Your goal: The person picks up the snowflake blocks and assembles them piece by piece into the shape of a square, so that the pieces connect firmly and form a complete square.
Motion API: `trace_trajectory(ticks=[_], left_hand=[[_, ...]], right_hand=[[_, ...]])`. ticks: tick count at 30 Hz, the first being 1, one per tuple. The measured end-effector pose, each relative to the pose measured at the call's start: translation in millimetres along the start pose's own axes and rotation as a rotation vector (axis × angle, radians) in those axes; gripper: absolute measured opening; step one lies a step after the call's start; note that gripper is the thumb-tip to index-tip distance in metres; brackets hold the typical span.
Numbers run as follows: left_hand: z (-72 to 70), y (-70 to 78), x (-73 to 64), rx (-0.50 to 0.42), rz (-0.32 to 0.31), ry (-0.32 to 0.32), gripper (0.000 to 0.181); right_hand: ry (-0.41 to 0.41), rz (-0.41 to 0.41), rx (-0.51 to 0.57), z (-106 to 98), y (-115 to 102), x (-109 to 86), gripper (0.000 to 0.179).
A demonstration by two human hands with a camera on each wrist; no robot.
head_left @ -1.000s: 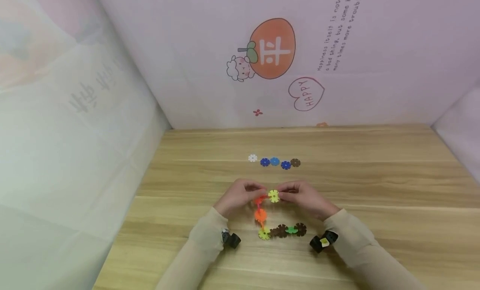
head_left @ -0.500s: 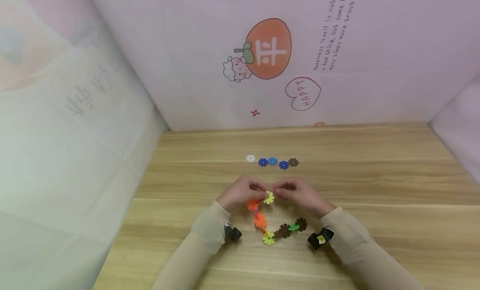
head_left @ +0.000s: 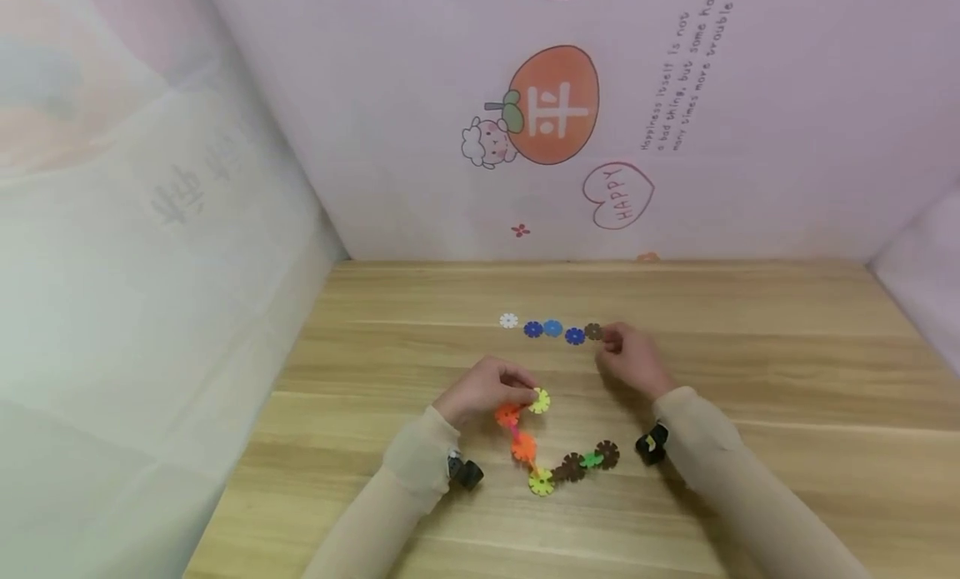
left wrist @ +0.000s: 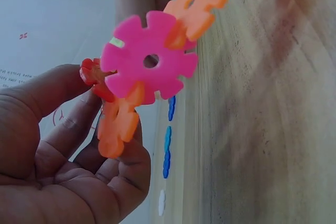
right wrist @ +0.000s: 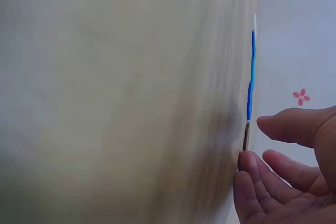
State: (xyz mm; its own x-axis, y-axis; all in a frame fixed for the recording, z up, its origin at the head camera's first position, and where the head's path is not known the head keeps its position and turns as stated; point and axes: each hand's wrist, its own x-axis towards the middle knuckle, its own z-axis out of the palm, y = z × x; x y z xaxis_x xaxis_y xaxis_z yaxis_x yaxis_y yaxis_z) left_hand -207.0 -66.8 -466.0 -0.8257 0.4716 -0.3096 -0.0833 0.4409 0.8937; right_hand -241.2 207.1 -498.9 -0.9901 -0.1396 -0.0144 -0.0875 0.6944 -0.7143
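My left hand (head_left: 483,387) pinches the upper end of a chain of notched plastic snowflake discs (head_left: 523,447), near its yellow end disc (head_left: 540,401). In the left wrist view a pink disc (left wrist: 139,69) and orange discs hang by the fingers. The chain bends down through orange to another yellow disc (head_left: 541,482), then right through brown and green to a dark brown disc (head_left: 607,454). My right hand (head_left: 636,358) reaches a loose brown disc (head_left: 593,331) flat on the table. In the right wrist view its fingertips are at that disc's edge, with the thumb held apart.
Left of the brown disc lie a dark blue disc (head_left: 574,336), a light blue disc (head_left: 552,328), another dark blue disc (head_left: 533,329) and a white disc (head_left: 508,321). The wooden table (head_left: 750,354) meets a printed cloth wall (head_left: 420,196) at the back.
My right hand has left the chain's yellow end disc and moved forward and right to the loose brown disc. The left hand keeps hold of the chain, whose bend has shifted slightly.
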Motion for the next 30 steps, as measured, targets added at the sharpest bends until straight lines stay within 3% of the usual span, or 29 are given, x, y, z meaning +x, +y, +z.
trace_trajectory(ticks=[7,12,15,22,30], left_hand=[[1.8,-1.0,1.0,0.034,0.01,-0.019,0.014],[2.6,-0.7,-1.8,0.022,0.009,-0.004,0.012],[0.6,0.8,-3.2,0.006,0.011,0.006,0.011],[2.3,3.1,-3.3,0.007,0.022,-0.017,0.013],[7.3,3.1,-3.8,-0.009,0.011,-0.028,0.012]], right_hand=[[0.011,0.01,-0.13,-4.1,6.9,23.0,0.056],[-0.002,-0.057,-0.217,-1.1,1.9,32.6,0.047],[-0.006,-0.083,-0.191,-0.6,0.6,36.5,0.043],[-0.074,-0.077,-0.079,-9.2,8.0,14.9,0.037],[-0.121,-0.067,-0.057,-9.9,7.6,-17.8,0.02]])
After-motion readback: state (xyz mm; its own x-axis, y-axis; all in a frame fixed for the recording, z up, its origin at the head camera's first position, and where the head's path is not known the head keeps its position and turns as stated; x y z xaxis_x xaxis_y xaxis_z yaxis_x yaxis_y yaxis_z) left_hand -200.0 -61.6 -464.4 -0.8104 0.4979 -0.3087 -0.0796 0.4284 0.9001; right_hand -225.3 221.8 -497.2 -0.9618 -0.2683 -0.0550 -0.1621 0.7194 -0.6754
